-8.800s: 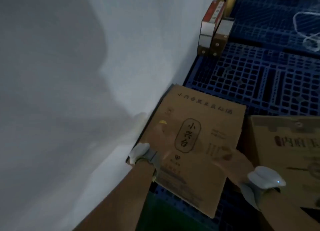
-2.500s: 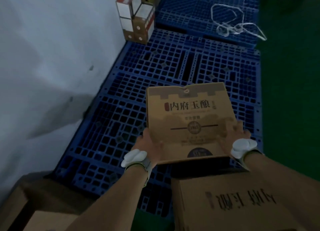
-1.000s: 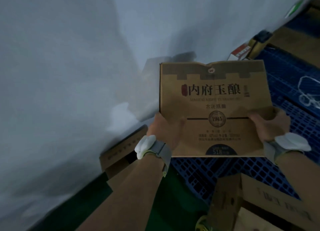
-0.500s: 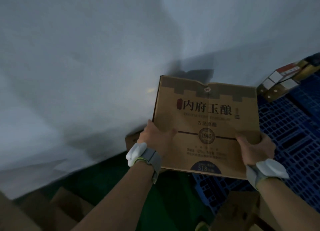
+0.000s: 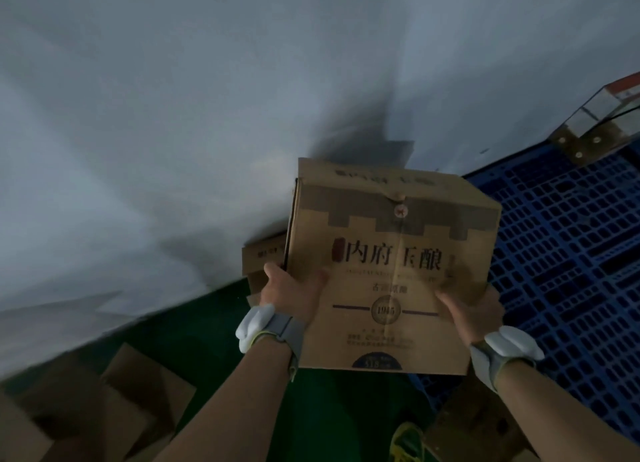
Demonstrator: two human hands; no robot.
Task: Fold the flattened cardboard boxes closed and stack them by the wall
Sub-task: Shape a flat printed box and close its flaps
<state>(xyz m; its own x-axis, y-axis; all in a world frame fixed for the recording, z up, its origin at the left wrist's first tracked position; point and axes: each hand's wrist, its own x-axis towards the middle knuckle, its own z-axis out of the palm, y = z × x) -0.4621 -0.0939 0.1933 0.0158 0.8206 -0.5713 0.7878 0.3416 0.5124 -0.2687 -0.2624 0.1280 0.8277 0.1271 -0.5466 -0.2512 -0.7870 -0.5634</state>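
Note:
A brown cardboard box (image 5: 388,239) with dark Chinese print and a "1945" seal is held up in front of the grey wall (image 5: 173,115). My left hand (image 5: 291,290) grips its lower left edge and my right hand (image 5: 471,309) grips its lower right edge. Both wrists wear white bands. Its upper panel folds back toward the wall. Behind and below it, the edge of another cardboard box (image 5: 263,257) lies against the wall.
A blue plastic pallet (image 5: 568,260) covers the floor on the right, with small stacked cartons (image 5: 602,122) at its far end. Open brown cardboard boxes (image 5: 104,406) sit at the lower left, more cardboard (image 5: 485,427) at the lower right. The floor (image 5: 214,323) is dark green.
The box has tilted and moved closer to the wall, and its top panel now shows folded back. My view has swung left and down; both hands keep their grip.

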